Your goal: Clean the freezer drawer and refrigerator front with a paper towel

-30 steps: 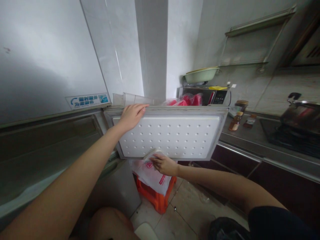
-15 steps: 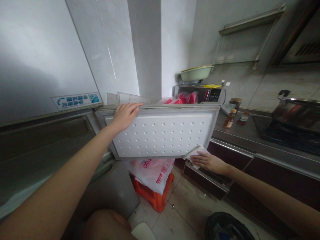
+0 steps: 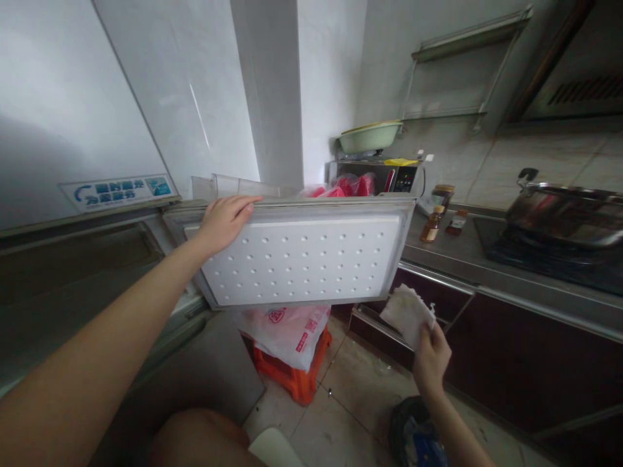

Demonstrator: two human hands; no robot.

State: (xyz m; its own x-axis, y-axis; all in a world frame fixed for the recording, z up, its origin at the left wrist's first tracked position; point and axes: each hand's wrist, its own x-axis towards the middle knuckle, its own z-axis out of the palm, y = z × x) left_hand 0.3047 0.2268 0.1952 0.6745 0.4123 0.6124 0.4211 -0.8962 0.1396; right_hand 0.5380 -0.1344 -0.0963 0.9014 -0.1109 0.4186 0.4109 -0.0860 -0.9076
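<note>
A fridge door (image 3: 296, 259) stands swung out in front of me, its white dimpled inner panel facing me and a grey seal around it. My left hand (image 3: 226, 224) rests over the door's top edge near the hinge side, fingers gripping it. Off to the right of the door's lower corner, my right hand (image 3: 432, 353) pinches a white cloth (image 3: 407, 314), which looks like a folded wipe or paper towel with some grey marks. The cloth is apart from the door. On the left is the fridge's dim open compartment (image 3: 87, 272).
Below the door, a plastic bag (image 3: 292, 337) lies on an orange stool (image 3: 304, 383). A lined bin (image 3: 413, 431) stands on the floor beneath my right arm. Behind are a microwave (image 3: 403, 178), a green basin (image 3: 370, 137), small bottles (image 3: 431, 224) and a steel pot (image 3: 564, 214).
My right hand has moved right and away from the door's lower corner, lifting the cloth off it. My left hand stays on the top edge. The view has shifted slightly.
</note>
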